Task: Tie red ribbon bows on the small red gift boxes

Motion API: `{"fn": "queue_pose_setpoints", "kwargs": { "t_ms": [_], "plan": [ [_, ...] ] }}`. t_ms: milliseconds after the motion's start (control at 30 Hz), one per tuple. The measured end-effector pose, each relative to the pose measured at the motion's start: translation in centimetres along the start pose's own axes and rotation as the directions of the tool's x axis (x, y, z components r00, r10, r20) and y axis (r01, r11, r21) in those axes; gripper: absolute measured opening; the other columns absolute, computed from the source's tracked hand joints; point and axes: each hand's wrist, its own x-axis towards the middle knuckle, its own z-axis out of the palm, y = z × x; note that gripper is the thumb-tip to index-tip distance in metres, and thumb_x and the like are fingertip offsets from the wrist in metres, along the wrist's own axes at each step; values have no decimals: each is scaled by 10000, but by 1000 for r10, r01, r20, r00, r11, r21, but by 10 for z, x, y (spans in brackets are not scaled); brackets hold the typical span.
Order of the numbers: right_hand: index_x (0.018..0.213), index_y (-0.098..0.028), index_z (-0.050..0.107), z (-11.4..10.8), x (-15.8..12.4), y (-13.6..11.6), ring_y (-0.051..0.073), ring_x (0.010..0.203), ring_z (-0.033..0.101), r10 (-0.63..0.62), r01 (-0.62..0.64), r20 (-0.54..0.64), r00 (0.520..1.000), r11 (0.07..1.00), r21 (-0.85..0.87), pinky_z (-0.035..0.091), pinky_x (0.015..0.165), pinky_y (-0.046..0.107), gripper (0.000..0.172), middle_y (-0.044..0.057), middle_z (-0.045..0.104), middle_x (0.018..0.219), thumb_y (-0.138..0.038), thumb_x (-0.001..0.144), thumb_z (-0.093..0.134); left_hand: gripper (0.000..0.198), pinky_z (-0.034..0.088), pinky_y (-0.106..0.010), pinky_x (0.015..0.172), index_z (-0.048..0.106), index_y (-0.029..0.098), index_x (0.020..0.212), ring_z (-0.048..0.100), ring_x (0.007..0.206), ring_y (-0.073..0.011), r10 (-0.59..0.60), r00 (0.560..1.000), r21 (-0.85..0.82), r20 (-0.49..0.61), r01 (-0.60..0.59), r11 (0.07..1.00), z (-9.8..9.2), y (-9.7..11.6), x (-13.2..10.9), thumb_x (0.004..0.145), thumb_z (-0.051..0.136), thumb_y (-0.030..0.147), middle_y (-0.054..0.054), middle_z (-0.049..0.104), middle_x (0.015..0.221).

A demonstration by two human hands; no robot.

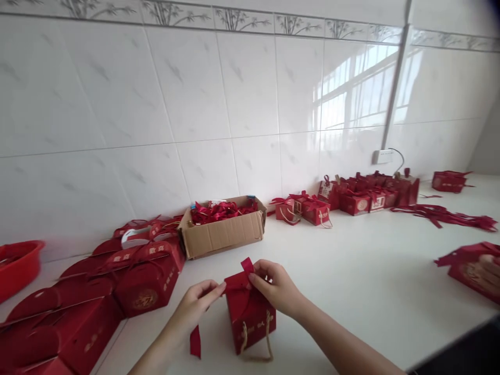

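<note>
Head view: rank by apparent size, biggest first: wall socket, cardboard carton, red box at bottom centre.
1. Cardboard carton, clearly the widest, though farther back than the red box.
2. Red box, narrower, partly covered.
3. Wall socket, by far the smallest, also farther off.

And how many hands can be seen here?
3: left hand and right hand at the central red box, another person's hand at the right edge; others may be hidden.
</note>
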Motion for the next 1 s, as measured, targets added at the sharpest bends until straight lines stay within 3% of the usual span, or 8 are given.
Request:
{"fn": "queue_pose_setpoints", "kwargs": {
  "t_ms": [200,300,400,500,600,800,867,1000],
  "plan": [
    [696,-158,594,-3,-2,-2,129,594,559,80,-77,-115,990,997,32,420,569,236,117,31,658,657,-234,764,537,248,447,-250,557,632,204,699,549,645,-174,287,958,271,-1,-276,922,-3,41,-8,746,610,446,-8,601,675],
    [702,-153,628,-1,-3,-1,140,585,572,94,-95,-152,984,996,2,428,562,241,108,36,662,643,-219,733,549,154,484,-254,665,660,229,748,604,755,-185,431,896,357,105,-438,825,-3,62,-13,792,576,351,-22,661,793],
    [716,-156,669,0,-4,-1,133,577,544,57,-67,-141,988,996,-66,410,550,236,142,29,656,643,-203,727,535,161,489,-261,754,676,261,853,615,844,-185,482,846,367,227,-533,763,0,77,-13,830,516,265,-25,679,890],
    [724,-170,677,-2,-7,-4,117,575,492,-22,16,-56,998,994,-109,384,550,228,178,5,621,633,-183,747,500,180,488,-266,751,668,254,868,613,846,-186,490,832,364,260,-555,748,4,87,-6,830,493,246,-28,680,904],
    [657,-171,624,-5,-10,-8,99,552,410,-92,94,22,995,986,-137,334,522,222,191,-18,537,590,-169,771,471,191,474,-252,657,658,245,865,604,771,-175,447,854,366,266,-519,773,9,94,4,838,470,268,-20,682,854],
    [577,-163,542,-5,-9,-6,96,516,385,-51,49,-10,999,987,-151,311,496,229,291,-13,519,549,-313,825,509,185,467,-267,670,629,250,958,618,794,-185,436,855,258,281,-505,824,17,99,32,794,563,304,-17,684,845],
    [574,-161,554,-5,-7,-3,107,528,430,-29,28,-11,1000,990,-141,338,512,234,311,5,563,566,-320,835,498,274,469,-296,744,598,253,1026,617,868,-201,492,843,256,216,-536,805,21,96,44,756,612,292,-24,681,885],
    [613,-160,597,-5,-6,-1,126,566,490,-13,10,-16,1000,991,-130,377,547,242,307,24,618,615,-335,844,498,166,429,-340,847,583,210,864,571,912,-212,641,752,468,-151,-517,717,24,85,53,740,631,309,-37,638,892]
  ]
}}
